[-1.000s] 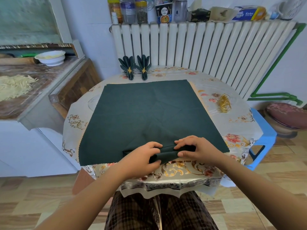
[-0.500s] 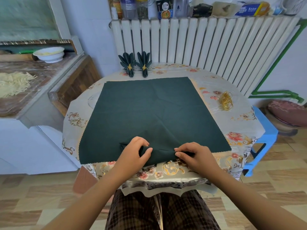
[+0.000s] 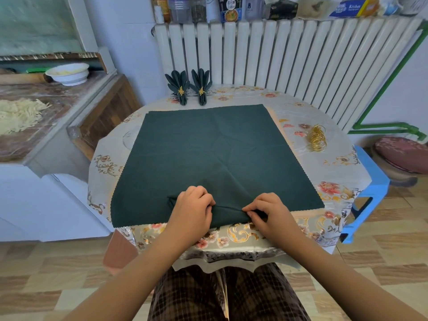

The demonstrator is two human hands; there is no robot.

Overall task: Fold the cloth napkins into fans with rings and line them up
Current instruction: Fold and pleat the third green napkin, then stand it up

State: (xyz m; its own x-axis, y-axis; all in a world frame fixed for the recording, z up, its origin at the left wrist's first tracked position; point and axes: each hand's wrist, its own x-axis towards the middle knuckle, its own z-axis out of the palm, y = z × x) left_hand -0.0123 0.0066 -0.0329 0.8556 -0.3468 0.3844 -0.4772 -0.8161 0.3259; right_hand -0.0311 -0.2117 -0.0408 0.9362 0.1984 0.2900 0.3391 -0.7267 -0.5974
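Observation:
A dark green cloth napkin (image 3: 208, 144) lies spread flat over most of the round table (image 3: 342, 165). Its near edge is gathered into a pleat in the middle. My left hand (image 3: 192, 209) pinches the left end of that pleat and my right hand (image 3: 268, 212) pinches the right end, both at the table's front edge. Two finished green fan napkins (image 3: 180, 86) (image 3: 201, 85) with gold rings stand side by side at the far edge. A pile of gold rings (image 3: 317, 138) lies to the right of the cloth.
A white radiator (image 3: 289, 56) runs behind the table, with jars and boxes on top. A counter at the left holds a white bowl (image 3: 68, 73) and noodles (image 3: 18, 113). A blue stool (image 3: 368, 193) stands at the right.
My hands slid apart along the near edge and drew a fresh fold of cloth up into the pleat. The camera view shifted slightly downward.

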